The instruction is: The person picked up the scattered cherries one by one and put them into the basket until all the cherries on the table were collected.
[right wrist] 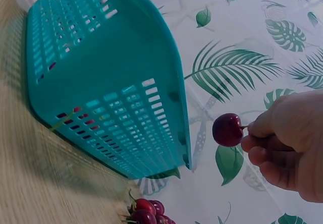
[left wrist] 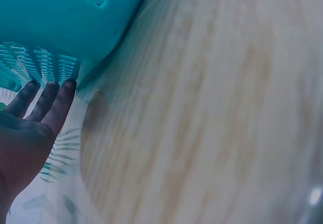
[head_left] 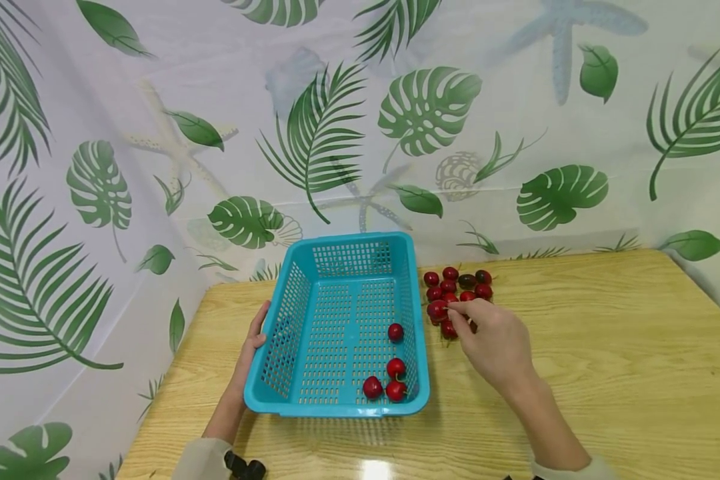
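Note:
A turquoise plastic basket [head_left: 335, 408] with perforated walls stands on the table, with several red cherries [head_left: 395, 368] along its right side and near corner. My left hand [head_left: 246, 363] rests against the basket's left wall; the left wrist view shows straight, spread fingers [left wrist: 59, 105] touching the slotted side. To the right of the basket, my right hand [head_left: 499, 341] pinches a dark red cherry [right wrist: 227, 129] by its stem between thumb and forefinger. That cherry hangs clear of the table, above a loose pile of cherries [head_left: 449, 285].
The wood-patterned table [head_left: 612, 360] extends to the right of the pile. A white cloth [head_left: 492, 220] printed with green leaves covers the wall behind and at the left. The basket's raised rim stands between the pile and the cherries inside.

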The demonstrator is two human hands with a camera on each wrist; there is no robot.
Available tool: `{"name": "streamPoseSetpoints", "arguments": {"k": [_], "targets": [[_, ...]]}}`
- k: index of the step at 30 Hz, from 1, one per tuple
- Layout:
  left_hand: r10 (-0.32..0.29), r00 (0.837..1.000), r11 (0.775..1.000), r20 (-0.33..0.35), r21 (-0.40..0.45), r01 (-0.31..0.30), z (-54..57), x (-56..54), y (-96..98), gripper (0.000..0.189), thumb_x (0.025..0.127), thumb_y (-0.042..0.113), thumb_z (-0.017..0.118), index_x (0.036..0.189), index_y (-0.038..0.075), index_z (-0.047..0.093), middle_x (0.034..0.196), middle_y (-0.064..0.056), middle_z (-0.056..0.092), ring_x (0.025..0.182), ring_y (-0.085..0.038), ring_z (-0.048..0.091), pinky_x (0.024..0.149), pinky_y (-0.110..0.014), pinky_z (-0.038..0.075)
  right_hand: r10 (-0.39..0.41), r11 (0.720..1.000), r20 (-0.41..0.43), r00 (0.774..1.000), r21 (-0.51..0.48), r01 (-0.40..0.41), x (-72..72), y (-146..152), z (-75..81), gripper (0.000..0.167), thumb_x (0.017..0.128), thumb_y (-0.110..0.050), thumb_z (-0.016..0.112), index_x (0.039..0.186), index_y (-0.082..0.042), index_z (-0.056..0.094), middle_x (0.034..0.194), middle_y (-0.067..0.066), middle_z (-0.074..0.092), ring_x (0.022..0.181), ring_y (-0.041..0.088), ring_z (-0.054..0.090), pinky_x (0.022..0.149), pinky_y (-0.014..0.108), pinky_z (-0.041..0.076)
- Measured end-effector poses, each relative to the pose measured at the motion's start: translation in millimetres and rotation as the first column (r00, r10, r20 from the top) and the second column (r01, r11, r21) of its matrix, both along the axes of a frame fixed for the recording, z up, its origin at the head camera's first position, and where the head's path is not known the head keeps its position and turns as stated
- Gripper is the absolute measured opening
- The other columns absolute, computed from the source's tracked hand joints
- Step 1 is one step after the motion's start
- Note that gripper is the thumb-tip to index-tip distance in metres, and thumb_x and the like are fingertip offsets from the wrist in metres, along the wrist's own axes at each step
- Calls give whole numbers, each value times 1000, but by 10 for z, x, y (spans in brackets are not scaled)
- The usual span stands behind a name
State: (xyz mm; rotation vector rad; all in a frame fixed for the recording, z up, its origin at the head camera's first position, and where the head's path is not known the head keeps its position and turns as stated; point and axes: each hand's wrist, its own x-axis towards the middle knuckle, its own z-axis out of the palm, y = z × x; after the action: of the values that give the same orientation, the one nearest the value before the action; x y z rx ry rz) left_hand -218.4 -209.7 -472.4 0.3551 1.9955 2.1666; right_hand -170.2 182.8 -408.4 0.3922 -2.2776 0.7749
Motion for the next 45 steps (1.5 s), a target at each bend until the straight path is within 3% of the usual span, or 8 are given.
{"name": "streamPoseSetpoints", "arguments": {"k": [6,12,16,21,28,36,41,45], "targets": [[-1,1000,1000,4,4,1,4,0,0,65,99,21,20,161,25,1,167,-8,1,150,-39,10,105,-40,32,62,995,-74,995,-71,-67,12,-119,-30,18,74,4,81,91,1,77,76,6,72,56,8,53,50,18,43],[15,1000,1000,-1,-9,-15,-22,-32,-6,66,98,22,20,161,25,1,167,-7,0,150,-38,9,108,-45,27,142,986,-112,984,-76,-151,18,-266,-83,18,71,6,83,86,-2,77,75,3,72,55,3,49,50,12,37],[20,1000,1000,-4,-13,-20,-43,-53,-5,66,97,22,20,161,24,1,167,-6,0,149,-38,10,107,-43,27,172,985,-146,974,7,-172,41,-364,-115,19,67,5,85,79,-5,73,72,1,70,54,4,49,49,12,36],[14,1000,1000,-9,-9,-14,-43,-59,-6,66,97,22,20,161,24,1,167,-6,-1,149,-38,10,107,-42,27,196,977,-160,967,117,-179,79,-468,-145,22,65,-1,88,74,-8,69,70,-1,67,58,8,58,50,14,42],[12,1000,1000,-12,1,-12,-34,-44,-2,66,97,21,20,161,23,1,167,-6,-1,149,-38,9,108,-42,27,210,967,-69,975,162,-197,143,-587,-189,28,67,-7,89,69,-14,62,67,-7,62,59,5,55,51,14,41],[19,1000,1000,-4,-7,-19,-33,-44,12,67,96,23,22,161,26,3,167,-6,1,149,-39,11,108,-46,26,170,961,60,984,211,-179,185,-649,-213,38,68,-13,89,64,-19,52,62,-13,49,56,3,39,48,14,32],[13,1000,1000,-7,-7,-13,-22,-33,16,67,96,23,21,161,26,2,167,-7,1,149,-39,11,108,-48,25,141,958,246,959,209,-195,212,-673,-152,27,75,-15,85,65,-18,60,64,-12,54,59,4,41,50,17,34],[15,1000,1000,-5,-6,-15,-7,-18,4,67,97,22,21,161,24,1,167,-8,1,148,-39,12,107,-44,28,118,946,330,936,248,-207,219,-694,-97,18,80,-17,81,69,-17,67,67,-10,59,62,7,47,52,19,37]]}}
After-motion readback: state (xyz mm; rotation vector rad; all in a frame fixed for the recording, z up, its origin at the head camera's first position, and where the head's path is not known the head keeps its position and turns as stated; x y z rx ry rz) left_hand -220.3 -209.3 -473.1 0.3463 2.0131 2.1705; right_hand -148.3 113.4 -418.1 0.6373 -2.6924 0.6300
